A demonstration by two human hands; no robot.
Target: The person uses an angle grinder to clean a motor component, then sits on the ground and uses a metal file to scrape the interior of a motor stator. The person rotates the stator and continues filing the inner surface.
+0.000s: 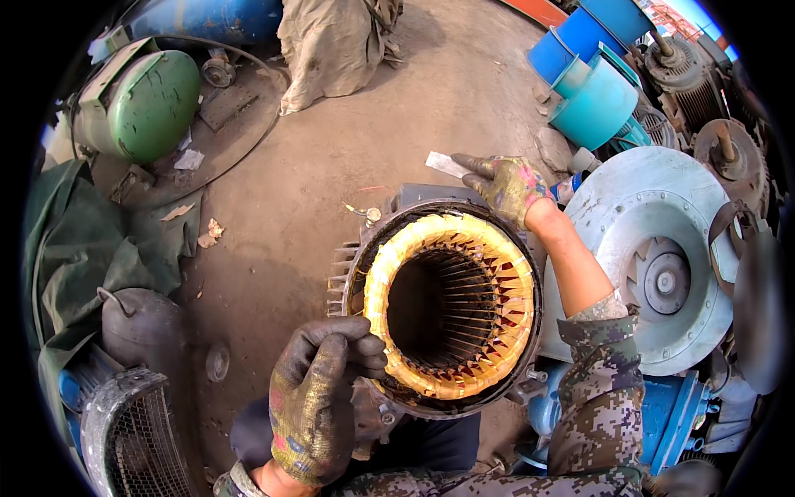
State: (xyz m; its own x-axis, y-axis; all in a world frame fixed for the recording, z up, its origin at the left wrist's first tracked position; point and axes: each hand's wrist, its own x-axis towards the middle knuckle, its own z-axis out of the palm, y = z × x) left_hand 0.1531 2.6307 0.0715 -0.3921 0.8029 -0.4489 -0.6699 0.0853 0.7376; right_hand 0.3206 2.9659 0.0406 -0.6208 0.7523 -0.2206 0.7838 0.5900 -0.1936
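Observation:
A motor stator (537, 331) stands before me with its round bore facing up. Yellow-wrapped windings (517, 311) ring the bore, and dark slots line its inner wall. My left hand (319, 398), in a worn, stained glove, is at the near left rim. Its fingers are curled together against the winding's edge; whatever they may pinch is hidden. My right hand (512, 186), also gloved, is over the far right side of the housing. Its fingers stretch leftward, apart. By its fingertips is a white strip (445, 164); I cannot tell whether they touch.
A large grey fan wheel (596, 190) stands close on the right, with blue machinery (671, 414) below it. Farther right are turquoise housings (596, 103) and old motors (683, 79). To the left are a green tank (155, 108), dark tarpaulin (91, 240) and a mesh-fronted guard (141, 439).

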